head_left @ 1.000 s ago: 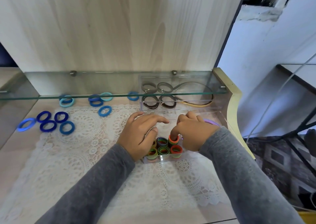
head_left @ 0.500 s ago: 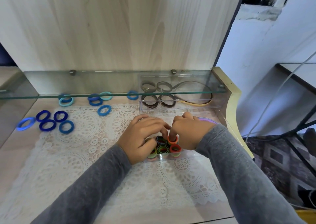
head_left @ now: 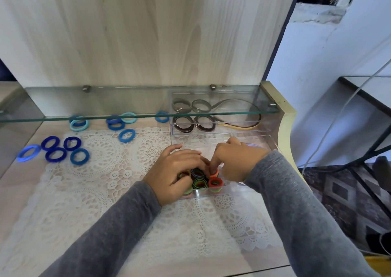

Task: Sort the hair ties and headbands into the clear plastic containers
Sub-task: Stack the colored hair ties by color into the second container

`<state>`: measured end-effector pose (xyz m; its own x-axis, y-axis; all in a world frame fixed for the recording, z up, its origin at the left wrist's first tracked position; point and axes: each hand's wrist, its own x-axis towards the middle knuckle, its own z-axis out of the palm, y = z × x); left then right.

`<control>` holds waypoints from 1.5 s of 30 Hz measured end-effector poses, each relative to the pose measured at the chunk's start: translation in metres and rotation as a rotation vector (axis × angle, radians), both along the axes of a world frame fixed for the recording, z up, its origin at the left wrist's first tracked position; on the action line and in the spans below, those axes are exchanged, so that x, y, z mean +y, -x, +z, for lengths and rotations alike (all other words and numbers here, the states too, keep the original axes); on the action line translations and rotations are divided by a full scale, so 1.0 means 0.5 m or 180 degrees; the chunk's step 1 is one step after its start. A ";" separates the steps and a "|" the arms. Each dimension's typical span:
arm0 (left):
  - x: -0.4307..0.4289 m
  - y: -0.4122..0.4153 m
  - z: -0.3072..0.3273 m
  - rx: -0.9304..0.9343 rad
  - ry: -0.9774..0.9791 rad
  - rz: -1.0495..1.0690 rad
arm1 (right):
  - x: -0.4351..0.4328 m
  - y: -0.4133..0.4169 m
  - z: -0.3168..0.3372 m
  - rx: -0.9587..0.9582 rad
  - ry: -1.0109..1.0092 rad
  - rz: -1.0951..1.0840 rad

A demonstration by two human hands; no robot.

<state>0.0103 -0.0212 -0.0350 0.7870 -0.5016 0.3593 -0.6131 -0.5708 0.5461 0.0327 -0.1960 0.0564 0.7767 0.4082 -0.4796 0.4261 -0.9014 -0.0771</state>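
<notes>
Hair ties in blue lie loose far left, nearer the left hand, curled round packed ties in the near container; right hand pinches an orange tie there

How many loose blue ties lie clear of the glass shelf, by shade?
Dark blue ties: 3
Mid blue ties: 2
Light blue tie: 1
Total: 6
Ties under the shelf edge overlap behind the glass shelf; not counted.
</notes>
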 end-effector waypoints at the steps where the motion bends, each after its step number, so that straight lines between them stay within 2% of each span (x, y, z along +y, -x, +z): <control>1: 0.000 -0.001 0.000 0.0009 0.0003 -0.0002 | -0.007 -0.003 -0.001 0.0001 -0.0158 -0.0035; 5: 0.000 -0.002 0.000 0.0078 0.0077 0.0002 | -0.037 -0.024 0.002 -0.0227 -0.0917 -0.0080; 8: -0.003 -0.001 0.001 0.0121 0.0243 0.0019 | -0.060 -0.046 -0.016 -0.0690 -0.1684 -0.0197; 11: -0.004 0.006 0.008 0.0084 0.0368 0.0230 | -0.069 -0.051 -0.055 -0.1023 -0.1999 -0.0347; 15: -0.002 0.009 0.010 -0.0408 -0.0080 0.0771 | -0.065 -0.039 -0.103 -0.1232 -0.1839 -0.0444; 20: -0.001 0.008 0.008 -0.0507 -0.0520 0.1010 | -0.054 -0.019 -0.127 -0.1477 -0.1900 -0.0328; 31: -0.001 0.011 0.003 -0.0527 -0.0526 0.1024 | -0.047 -0.009 -0.139 -0.1827 -0.1878 -0.0087; 37: 0.007 0.012 0.000 -0.0474 -0.0248 0.1064 | -0.053 -0.009 -0.141 -0.1778 -0.1836 -0.0343; 41: 0.024 0.010 -0.009 -0.0590 -0.0449 0.1130 | -0.055 -0.010 -0.148 -0.1833 -0.1806 -0.0345; 45: 0.039 0.009 -0.016 -0.0719 -0.0513 0.1112 | -0.054 -0.012 -0.154 -0.1878 -0.2046 -0.0388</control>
<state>0.0059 -0.0017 -0.0429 0.8300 -0.2832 0.4806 -0.4620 -0.8318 0.3077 0.0388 -0.2228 -0.0208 0.8811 0.3591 0.3077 0.4601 -0.8011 -0.3827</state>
